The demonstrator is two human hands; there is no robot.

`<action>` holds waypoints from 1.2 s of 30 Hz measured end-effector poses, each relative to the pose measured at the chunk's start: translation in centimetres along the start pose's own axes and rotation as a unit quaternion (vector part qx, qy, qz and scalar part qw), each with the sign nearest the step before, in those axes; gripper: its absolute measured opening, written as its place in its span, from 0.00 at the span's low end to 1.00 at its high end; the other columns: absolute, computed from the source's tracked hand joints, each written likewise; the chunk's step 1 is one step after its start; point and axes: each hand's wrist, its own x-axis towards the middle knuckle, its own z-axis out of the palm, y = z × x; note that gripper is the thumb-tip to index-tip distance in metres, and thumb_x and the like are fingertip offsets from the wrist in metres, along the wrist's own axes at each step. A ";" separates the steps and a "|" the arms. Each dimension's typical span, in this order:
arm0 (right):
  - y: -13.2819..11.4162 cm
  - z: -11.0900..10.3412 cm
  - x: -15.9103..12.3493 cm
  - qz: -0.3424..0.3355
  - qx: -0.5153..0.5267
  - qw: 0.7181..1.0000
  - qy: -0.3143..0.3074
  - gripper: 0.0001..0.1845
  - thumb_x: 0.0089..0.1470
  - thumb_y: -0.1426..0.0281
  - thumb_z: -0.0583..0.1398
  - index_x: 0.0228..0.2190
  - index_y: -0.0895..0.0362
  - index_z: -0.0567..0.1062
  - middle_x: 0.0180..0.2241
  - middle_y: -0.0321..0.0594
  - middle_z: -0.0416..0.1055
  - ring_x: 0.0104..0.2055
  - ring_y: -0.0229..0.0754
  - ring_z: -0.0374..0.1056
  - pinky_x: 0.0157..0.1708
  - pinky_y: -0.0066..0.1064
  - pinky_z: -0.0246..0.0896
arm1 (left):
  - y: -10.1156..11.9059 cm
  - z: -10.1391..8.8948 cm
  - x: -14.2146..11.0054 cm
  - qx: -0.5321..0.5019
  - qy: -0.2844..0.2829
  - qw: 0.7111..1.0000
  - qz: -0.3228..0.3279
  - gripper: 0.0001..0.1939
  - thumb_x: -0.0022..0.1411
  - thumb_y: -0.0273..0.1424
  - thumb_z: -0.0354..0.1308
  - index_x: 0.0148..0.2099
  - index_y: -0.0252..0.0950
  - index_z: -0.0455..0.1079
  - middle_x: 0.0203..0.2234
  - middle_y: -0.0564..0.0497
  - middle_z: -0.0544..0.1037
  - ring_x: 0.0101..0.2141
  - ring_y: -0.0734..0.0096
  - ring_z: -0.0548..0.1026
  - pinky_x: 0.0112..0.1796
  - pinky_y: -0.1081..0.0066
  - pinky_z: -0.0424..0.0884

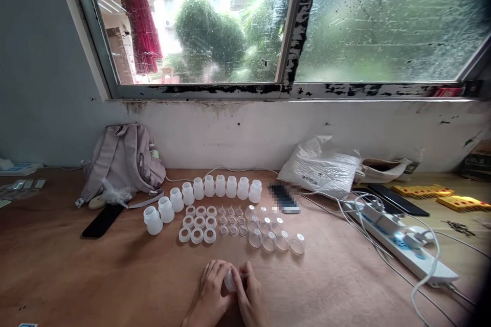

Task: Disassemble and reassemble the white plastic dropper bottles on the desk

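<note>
Both my hands meet at the near edge of the wooden table, closed round one small white plastic bottle. My left hand wraps it from the left, and my right hand pinches it from the right. Beyond them lies a laid-out set of parts: a curved row of white bottles, white rings, small clear nipples and clear caps.
A pink backpack leans on the wall at the back left, a black phone before it. Another phone, a white plastic bag, a power strip with tangled cables and yellow blocks fill the right side.
</note>
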 end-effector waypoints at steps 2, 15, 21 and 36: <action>0.0 0.2 -0.1 -0.031 -0.004 0.999 -0.009 0.10 0.54 0.62 0.51 0.25 0.54 0.60 0.20 0.34 0.65 0.22 0.37 0.64 0.23 0.25 0.59 | 0.1 -0.4 -0.3 -0.007 0.010 1.000 -0.017 0.09 0.53 0.28 0.51 0.38 0.38 0.67 0.32 0.48 0.72 0.35 0.65 0.68 0.37 0.65 0.67; 0.1 -0.6 0.6 0.002 -0.005 1.000 0.029 0.12 0.49 0.61 0.56 0.33 0.56 0.66 0.20 0.33 0.65 0.20 0.36 0.61 0.22 0.24 0.60 | -9.7 -9.1 0.4 0.023 0.239 0.956 -0.167 0.16 0.50 0.35 0.54 0.43 0.40 0.61 0.38 0.49 0.73 0.38 0.64 0.73 0.37 0.67 0.69; 0.0 -0.5 0.6 -0.002 -0.016 1.000 0.027 0.12 0.49 0.61 0.56 0.31 0.57 0.68 0.19 0.33 0.62 0.19 0.35 0.58 0.20 0.23 0.58 | -11.8 -9.2 4.9 0.090 0.286 0.943 -0.141 0.22 0.51 0.44 0.53 0.45 0.35 0.64 0.38 0.43 0.71 0.32 0.64 0.73 0.34 0.66 0.70; 1.7 -0.4 1.0 -0.044 -0.032 0.998 0.008 0.09 0.47 0.68 0.57 0.31 0.57 0.73 0.21 0.35 0.62 0.19 0.35 0.59 0.20 0.23 0.58 | -16.2 -6.2 4.6 0.054 0.310 0.942 -0.121 0.20 0.54 0.41 0.48 0.46 0.36 0.65 0.38 0.43 0.70 0.39 0.59 0.70 0.40 0.60 0.67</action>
